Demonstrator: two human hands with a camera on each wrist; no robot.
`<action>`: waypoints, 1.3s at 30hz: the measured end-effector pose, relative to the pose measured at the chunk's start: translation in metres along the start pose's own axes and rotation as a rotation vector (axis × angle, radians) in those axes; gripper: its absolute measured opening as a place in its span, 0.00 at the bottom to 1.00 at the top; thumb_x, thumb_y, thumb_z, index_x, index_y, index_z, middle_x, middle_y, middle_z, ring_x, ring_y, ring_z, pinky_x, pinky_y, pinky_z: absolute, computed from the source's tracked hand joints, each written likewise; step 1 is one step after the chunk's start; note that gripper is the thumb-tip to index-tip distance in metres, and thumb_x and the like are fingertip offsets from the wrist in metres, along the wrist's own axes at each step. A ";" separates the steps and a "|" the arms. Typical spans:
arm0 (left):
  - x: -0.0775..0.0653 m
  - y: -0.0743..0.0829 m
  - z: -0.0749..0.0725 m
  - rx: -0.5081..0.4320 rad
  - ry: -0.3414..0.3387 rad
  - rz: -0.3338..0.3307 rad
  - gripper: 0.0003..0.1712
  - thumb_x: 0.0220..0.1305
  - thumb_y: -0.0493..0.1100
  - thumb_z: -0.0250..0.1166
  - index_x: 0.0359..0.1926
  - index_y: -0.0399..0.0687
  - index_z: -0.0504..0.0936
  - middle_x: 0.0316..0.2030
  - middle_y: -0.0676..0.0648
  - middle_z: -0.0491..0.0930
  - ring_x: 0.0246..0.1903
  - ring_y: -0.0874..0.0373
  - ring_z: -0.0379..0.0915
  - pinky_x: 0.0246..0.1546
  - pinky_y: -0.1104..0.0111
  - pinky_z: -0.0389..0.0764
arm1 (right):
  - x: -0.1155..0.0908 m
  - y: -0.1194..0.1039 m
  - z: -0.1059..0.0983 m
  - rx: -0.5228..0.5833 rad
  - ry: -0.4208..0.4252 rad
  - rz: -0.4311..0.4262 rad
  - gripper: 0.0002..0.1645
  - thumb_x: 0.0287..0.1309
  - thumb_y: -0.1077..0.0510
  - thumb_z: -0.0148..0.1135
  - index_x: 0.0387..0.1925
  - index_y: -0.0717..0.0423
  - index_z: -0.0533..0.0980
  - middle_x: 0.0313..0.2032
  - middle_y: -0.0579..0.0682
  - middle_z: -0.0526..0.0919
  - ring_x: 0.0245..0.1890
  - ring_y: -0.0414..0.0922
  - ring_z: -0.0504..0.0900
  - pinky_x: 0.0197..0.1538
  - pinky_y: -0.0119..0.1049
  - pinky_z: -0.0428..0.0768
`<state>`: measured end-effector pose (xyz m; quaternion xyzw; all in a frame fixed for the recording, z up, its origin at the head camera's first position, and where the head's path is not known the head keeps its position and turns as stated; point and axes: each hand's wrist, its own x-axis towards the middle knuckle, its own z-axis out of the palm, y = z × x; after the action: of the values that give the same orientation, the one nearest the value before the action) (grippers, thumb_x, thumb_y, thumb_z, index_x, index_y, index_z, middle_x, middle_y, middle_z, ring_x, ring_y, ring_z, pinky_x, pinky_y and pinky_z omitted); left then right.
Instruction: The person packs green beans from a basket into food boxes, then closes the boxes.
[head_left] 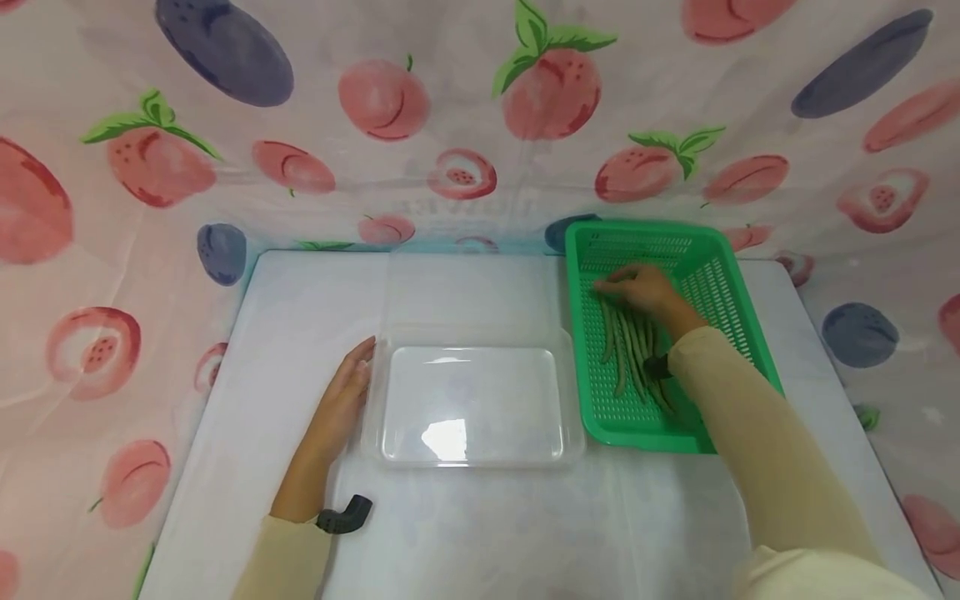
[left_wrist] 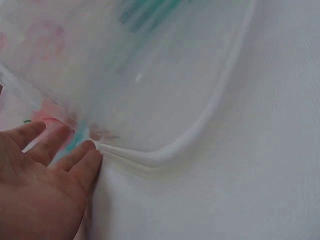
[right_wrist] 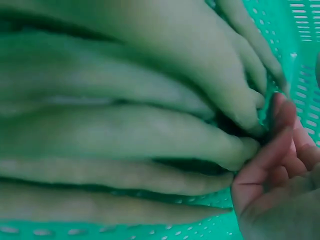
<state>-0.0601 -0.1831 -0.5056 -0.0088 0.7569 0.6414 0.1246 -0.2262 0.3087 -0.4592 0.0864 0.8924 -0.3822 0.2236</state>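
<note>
In the head view, my left hand [head_left: 347, 392] rests its nearly straight fingers against the left side of a clear plastic container [head_left: 468, 404]. The left wrist view shows the fingertips [left_wrist: 89, 146] right at the container's rim. My right hand [head_left: 641, 292] reaches into a green perforated basket [head_left: 738, 292], at the far end of a bunch of long green beans [head_left: 633, 350]. Up close, its curled fingers [right_wrist: 284, 112] pinch at the tip of one bean, and other bean ends lie beside the hand.
Behind the container, a transparent lid-like sheet [head_left: 468, 287] overlaps its far edge. All stand on a white-covered table [head_left: 480, 533], the basket to the right of the container. A fruit-print cloth [head_left: 300, 167] rises behind and at both sides.
</note>
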 end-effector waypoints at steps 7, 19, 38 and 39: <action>0.003 -0.008 0.002 -0.071 -0.043 0.048 0.32 0.83 0.56 0.41 0.82 0.61 0.49 0.81 0.47 0.51 0.75 0.41 0.56 0.64 0.64 0.74 | 0.000 0.004 0.009 -0.036 0.048 0.006 0.41 0.62 0.34 0.67 0.61 0.61 0.75 0.65 0.63 0.73 0.64 0.60 0.72 0.66 0.59 0.73; 0.003 -0.013 -0.002 -0.043 -0.051 0.079 0.33 0.82 0.47 0.43 0.82 0.64 0.47 0.82 0.48 0.45 0.79 0.37 0.48 0.69 0.36 0.65 | 0.006 0.003 0.017 -0.119 0.104 -0.041 0.30 0.62 0.39 0.69 0.53 0.59 0.79 0.56 0.59 0.79 0.54 0.55 0.75 0.56 0.52 0.76; 0.005 -0.014 0.005 0.022 -0.050 0.078 0.36 0.80 0.45 0.47 0.82 0.68 0.47 0.82 0.48 0.45 0.78 0.32 0.47 0.60 0.34 0.72 | 0.005 0.018 -0.004 0.149 -0.050 0.002 0.35 0.71 0.42 0.60 0.68 0.61 0.71 0.68 0.59 0.72 0.66 0.54 0.72 0.70 0.53 0.71; 0.005 -0.014 0.005 0.021 -0.050 0.082 0.36 0.80 0.45 0.47 0.82 0.68 0.47 0.82 0.48 0.46 0.78 0.32 0.48 0.60 0.34 0.72 | 0.006 0.020 -0.005 0.177 -0.055 0.004 0.35 0.71 0.43 0.60 0.68 0.61 0.71 0.66 0.57 0.73 0.64 0.51 0.75 0.69 0.50 0.73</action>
<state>-0.0615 -0.1795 -0.5209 0.0393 0.7601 0.6380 0.1172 -0.2268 0.3261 -0.4711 0.0969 0.8484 -0.4615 0.2404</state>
